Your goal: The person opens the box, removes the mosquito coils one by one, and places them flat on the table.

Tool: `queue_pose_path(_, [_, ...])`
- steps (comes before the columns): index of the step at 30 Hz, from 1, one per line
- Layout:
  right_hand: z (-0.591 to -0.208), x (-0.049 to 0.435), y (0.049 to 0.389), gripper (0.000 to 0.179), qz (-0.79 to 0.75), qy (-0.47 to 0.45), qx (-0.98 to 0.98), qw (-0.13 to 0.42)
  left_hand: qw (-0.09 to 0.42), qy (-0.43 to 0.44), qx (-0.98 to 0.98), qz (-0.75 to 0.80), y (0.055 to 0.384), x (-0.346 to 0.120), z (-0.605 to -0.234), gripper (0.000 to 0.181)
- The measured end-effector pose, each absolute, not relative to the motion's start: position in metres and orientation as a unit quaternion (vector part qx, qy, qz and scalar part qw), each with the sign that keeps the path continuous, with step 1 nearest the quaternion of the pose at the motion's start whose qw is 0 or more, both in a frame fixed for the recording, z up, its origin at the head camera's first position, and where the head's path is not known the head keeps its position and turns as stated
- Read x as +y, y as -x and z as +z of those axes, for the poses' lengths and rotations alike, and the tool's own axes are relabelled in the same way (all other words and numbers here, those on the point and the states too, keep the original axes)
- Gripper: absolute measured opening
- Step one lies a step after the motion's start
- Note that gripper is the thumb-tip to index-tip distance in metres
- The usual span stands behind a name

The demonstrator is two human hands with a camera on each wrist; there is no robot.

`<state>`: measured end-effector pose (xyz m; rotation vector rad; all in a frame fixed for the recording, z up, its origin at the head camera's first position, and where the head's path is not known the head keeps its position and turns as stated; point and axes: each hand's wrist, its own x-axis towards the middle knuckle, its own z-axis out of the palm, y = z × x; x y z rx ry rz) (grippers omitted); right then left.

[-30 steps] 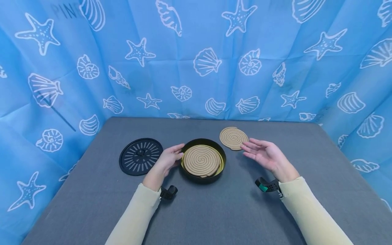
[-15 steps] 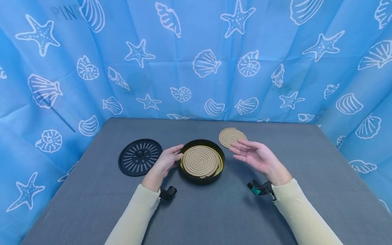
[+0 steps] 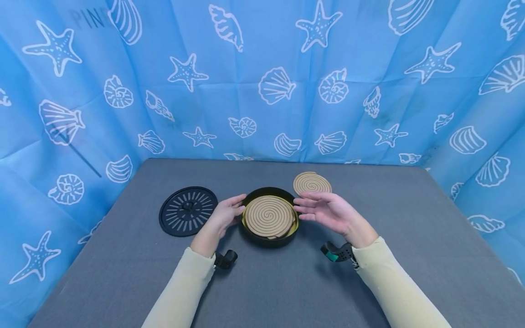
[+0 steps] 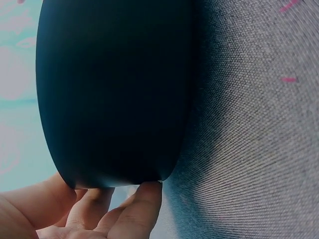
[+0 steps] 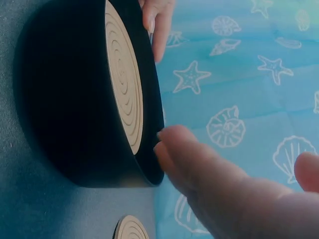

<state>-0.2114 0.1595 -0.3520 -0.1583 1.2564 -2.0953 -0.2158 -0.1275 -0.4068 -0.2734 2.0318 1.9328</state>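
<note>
A round black tin (image 3: 268, 241) sits on the table, a stack of tan mosquito coils (image 3: 269, 215) inside it with a yellow edge showing beneath. My left hand (image 3: 223, 214) holds the tin's left side, thumb at the rim and fingers against the outer wall. In the left wrist view the fingers (image 4: 139, 211) meet the dark wall of the tin. My right hand (image 3: 332, 213) is by the right rim, fingers extended and holding nothing. Its fingertips (image 5: 167, 142) appear close to the rim in the right wrist view; I cannot tell whether they touch.
A black slotted lid (image 3: 174, 218) lies left of the tin. Behind the right hand, another tan mosquito coil (image 3: 309, 181) lies on the grey table (image 3: 279, 291). A blue curtain (image 3: 246, 100) with white seashells and starfish hangs around the table's back and sides.
My right hand has moved left, from beside the loose coil to the tin's right rim. The left hand stays at the tin's left side.
</note>
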Motion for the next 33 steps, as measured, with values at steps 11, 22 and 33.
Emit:
queue_pose_path(11, [-0.356,0.15,0.214,0.043,-0.79,0.058,0.506,0.343,0.161,0.091,0.708,0.682,0.216,-0.127,-0.408,0.044])
queue_pose_path(22, [-0.356,0.144,0.22,0.064,-0.781,0.037,0.508,0.361,0.154,0.091,0.709,0.682,0.215,-0.127,-0.407,0.043])
queue_pose_path(33, [-0.357,0.141,0.219,0.061,-0.78,0.037,0.505,0.367,0.152,0.085,0.709,0.683,0.214,-0.128,-0.409,0.044])
